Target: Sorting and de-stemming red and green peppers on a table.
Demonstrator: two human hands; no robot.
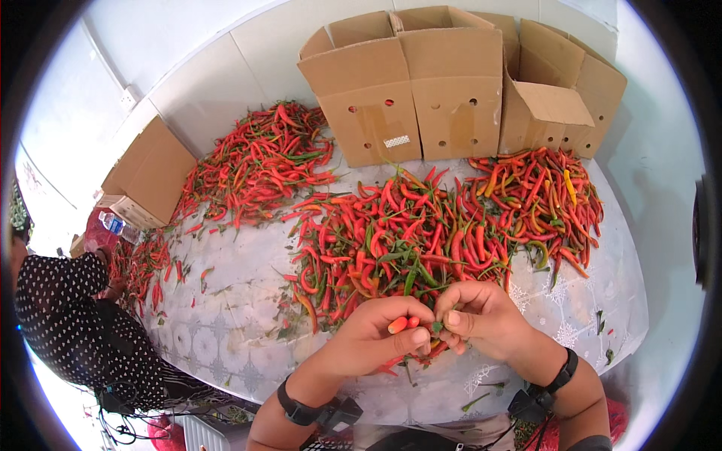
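My left hand (389, 332) is closed around several red chili peppers (398, 325), whose blunt ends show above the curled fingers. Close against it on the right, my right hand (482, 321) pinches a green stem end (437, 326) between thumb and forefinger. Whether that stem is still joined to a pepper is hidden by the fingers. Just beyond both hands spreads a large heap of red chili peppers (389, 225) with green stems and some leaves. A few more peppers (389, 366) lie under my left hand.
Cardboard boxes (457, 96) line the back of the covered table (225, 315). Other chili heaps lie at the back left (265, 152) and right (541, 197). At left are a cardboard box (149, 175), a plastic bottle (115, 224) and a person in a dotted garment (73, 321). Loose stems (475, 401) lie near me.
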